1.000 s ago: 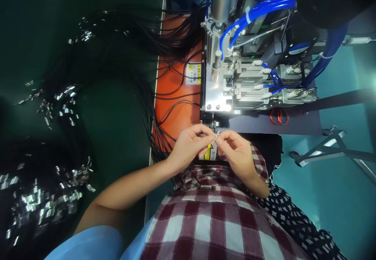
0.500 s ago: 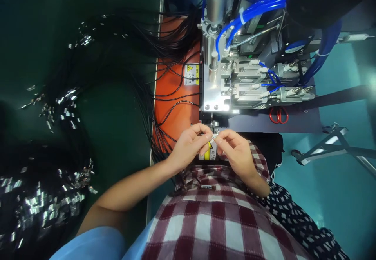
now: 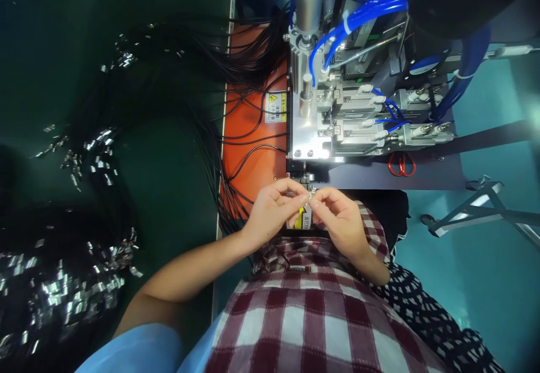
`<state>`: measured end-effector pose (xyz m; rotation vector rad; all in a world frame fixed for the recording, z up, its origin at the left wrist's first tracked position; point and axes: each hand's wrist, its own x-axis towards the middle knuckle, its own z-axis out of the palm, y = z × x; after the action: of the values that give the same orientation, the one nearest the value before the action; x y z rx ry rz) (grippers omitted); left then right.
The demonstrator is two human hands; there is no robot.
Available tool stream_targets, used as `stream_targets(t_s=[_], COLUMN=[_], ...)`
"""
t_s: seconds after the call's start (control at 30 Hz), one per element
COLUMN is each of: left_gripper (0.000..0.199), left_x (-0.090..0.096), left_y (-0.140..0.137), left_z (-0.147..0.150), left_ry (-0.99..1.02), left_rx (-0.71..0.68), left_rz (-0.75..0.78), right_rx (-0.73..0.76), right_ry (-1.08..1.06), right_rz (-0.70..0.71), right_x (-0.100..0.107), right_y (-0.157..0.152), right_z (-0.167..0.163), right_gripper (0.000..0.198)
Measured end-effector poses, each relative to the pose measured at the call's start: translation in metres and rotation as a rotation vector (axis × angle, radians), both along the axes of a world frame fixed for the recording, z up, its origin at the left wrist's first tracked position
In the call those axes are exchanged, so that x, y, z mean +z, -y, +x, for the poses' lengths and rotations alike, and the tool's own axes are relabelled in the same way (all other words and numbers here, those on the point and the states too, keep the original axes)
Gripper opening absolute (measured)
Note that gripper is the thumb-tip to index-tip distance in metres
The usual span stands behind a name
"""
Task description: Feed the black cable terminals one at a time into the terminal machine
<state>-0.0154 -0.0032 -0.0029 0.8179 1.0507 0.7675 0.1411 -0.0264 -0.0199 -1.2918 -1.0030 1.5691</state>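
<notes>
My left hand (image 3: pixel 276 210) and my right hand (image 3: pixel 337 215) meet fingertip to fingertip close in front of my body. Both are closed in a pinch around a tiny pale or silvery piece (image 3: pixel 310 197), too small and too covered by the fingers to name. Beneath them lies a white and yellow label (image 3: pixel 304 218) with a black arrow, partly hidden by my left hand. Just beyond my fingers is the near end of the machine's small black and metal fixture (image 3: pixel 310 178).
A metal machine (image 3: pixel 312 131) with blue air hoses (image 3: pixel 375 10) stands ahead. Black cables (image 3: pixel 253 63) cross the orange plate (image 3: pixel 253 165). Bundles with shiny ends (image 3: pixel 63 288) lie on the dark green surface at left. Red-handled scissors (image 3: pixel 401 165) rest at right.
My fingertips have shifted slightly right and closer together, and a little more of the small piece shows between them. The machine and cables look the same.
</notes>
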Motion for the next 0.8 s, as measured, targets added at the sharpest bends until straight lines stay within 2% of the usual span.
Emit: stream_targets(t_s=[0.3, 0.47, 0.8], left_gripper=[0.021, 0.025, 0.032], left_x=[-0.0063, -0.0069, -0.0045], left_y=[0.0032, 0.0023, 0.0023], left_z=[0.0004, 0.0004, 0.0013], left_ry=[-0.009, -0.009, -0.016], left_rx=[0.017, 0.017, 0.003], left_rz=[0.047, 0.082, 0.064], right_rx=[-0.003, -0.059, 0.019], right_ry=[0.014, 0.046, 0.070], right_rz=[-0.024, 0.012, -0.008], right_x=[-0.0011, -0.0028, -0.0006], right_y=[-0.0010, -0.0026, -0.0033], right_z=[-0.0005, -0.0002, -0.0035], right_gripper=[0.018, 0.016, 0.020])
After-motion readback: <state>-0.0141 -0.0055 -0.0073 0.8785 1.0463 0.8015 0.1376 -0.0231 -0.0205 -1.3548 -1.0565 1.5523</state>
